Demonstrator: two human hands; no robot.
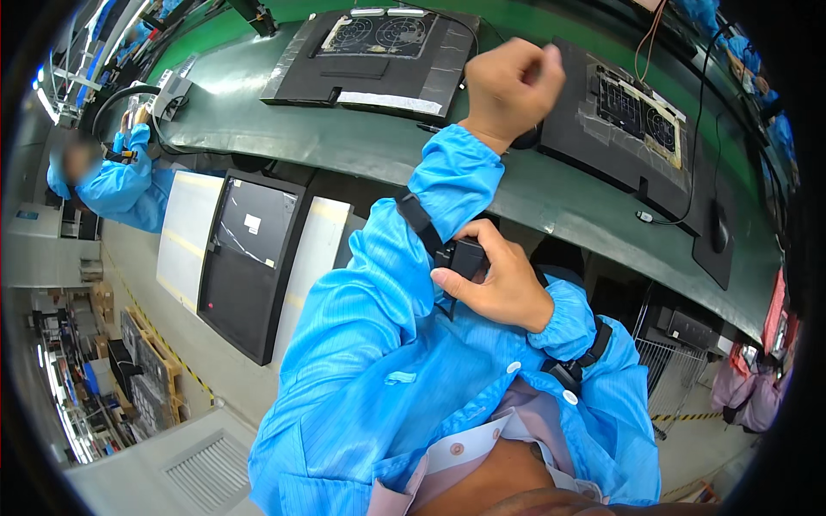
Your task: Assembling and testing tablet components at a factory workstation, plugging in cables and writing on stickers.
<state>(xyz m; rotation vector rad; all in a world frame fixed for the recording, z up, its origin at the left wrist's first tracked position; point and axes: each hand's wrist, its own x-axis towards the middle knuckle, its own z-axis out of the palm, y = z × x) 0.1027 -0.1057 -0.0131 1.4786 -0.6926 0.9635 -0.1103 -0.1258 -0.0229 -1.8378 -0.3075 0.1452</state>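
My left hand (513, 90) is raised over the bench edge, its fingers curled into a loose fist, with nothing visible in it. Around the left forearm, over the blue sleeve, runs a black strap (418, 219). A small black box-shaped device (463, 257) sits on that strap. My right hand (503, 279) reaches across my chest and grips this device between thumb and fingers. The right sleeve carries another black strap with a small black device (568, 371).
A green bench (361, 142) spans the front. On it lie two black panels, one at left (297, 69) and one at right (572, 129), plus a black mouse (719, 230). Below lean a framed black panel (245, 288) and white boards (182, 241). A blue-clad person (125, 193) works at far left.
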